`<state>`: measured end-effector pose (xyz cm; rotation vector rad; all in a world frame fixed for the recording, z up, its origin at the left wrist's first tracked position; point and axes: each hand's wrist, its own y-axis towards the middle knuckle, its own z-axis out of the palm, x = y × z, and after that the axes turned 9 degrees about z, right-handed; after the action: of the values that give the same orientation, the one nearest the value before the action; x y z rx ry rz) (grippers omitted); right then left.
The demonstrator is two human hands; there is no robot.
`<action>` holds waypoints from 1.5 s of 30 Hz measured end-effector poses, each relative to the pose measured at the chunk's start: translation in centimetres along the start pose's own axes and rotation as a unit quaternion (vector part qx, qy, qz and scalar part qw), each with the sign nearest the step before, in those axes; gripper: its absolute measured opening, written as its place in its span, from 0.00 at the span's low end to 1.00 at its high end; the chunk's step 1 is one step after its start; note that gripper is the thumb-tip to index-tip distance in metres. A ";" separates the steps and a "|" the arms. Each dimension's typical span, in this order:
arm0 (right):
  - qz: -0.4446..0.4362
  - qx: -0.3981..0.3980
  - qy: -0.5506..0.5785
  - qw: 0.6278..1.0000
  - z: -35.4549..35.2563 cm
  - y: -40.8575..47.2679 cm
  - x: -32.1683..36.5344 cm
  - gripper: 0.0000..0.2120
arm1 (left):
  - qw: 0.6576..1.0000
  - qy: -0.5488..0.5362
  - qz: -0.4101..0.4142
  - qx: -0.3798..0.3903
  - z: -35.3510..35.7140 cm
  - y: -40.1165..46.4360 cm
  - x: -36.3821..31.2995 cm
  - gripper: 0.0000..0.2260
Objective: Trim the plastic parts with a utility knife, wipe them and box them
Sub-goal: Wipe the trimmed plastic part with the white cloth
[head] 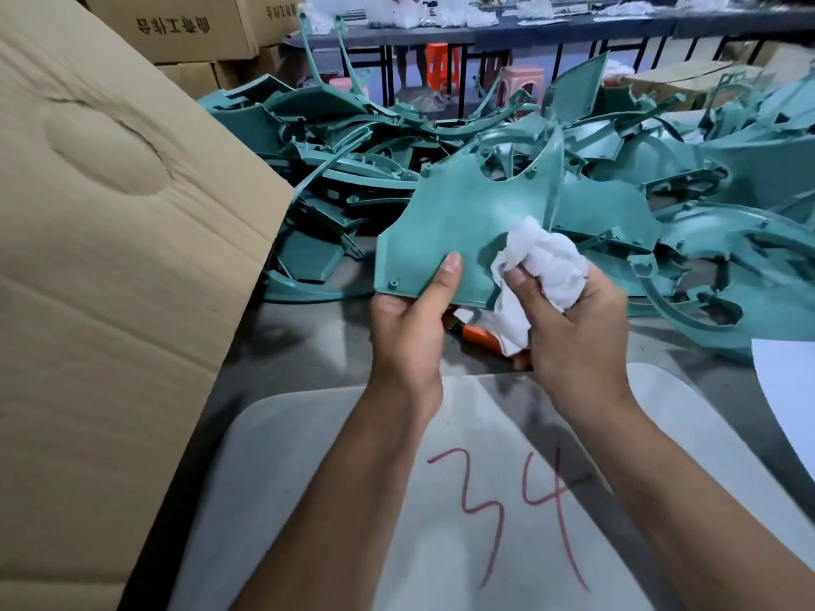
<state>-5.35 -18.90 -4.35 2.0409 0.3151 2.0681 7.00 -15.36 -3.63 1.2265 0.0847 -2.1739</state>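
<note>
My left hand (408, 328) grips the lower edge of a flat teal plastic part (463, 218), thumb on its face, holding it up over the table. My right hand (573, 328) holds a crumpled white cloth (542, 266) pressed against the part's lower right area. An orange utility knife (478, 335) lies on the table under my hands, mostly hidden by the cloth and my right hand. A large brown cardboard box (110, 258) stands at my left with its flap leaning toward me.
A heap of teal plastic parts (344, 169) covers the grey table (308, 346) behind and to the right. A pale sheet marked "34" in red (507, 500) lies in front of me. Stacked cartons (185, 33) stand at the back left, a person and stools beyond.
</note>
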 end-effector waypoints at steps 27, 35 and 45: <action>-0.016 0.182 -0.031 0.983 0.0 -0.7 1.0 0.13 | 0.999 0.045 -0.002 -0.027 -1.1 0.9 -1.4 0.17; -0.096 0.077 -0.090 0.988 -1.9 1.2 0.0 0.09 | 0.997 0.079 -0.009 0.022 -5.0 2.4 -4.0 0.10; 0.155 0.210 0.129 0.957 1.6 -1.6 0.3 0.04 | 0.997 0.040 0.059 -0.029 -2.4 1.3 -2.1 0.15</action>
<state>-3.77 -17.28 -4.50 2.1573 0.5518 2.6636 10.26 -14.50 -3.07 1.2541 0.1068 -2.0075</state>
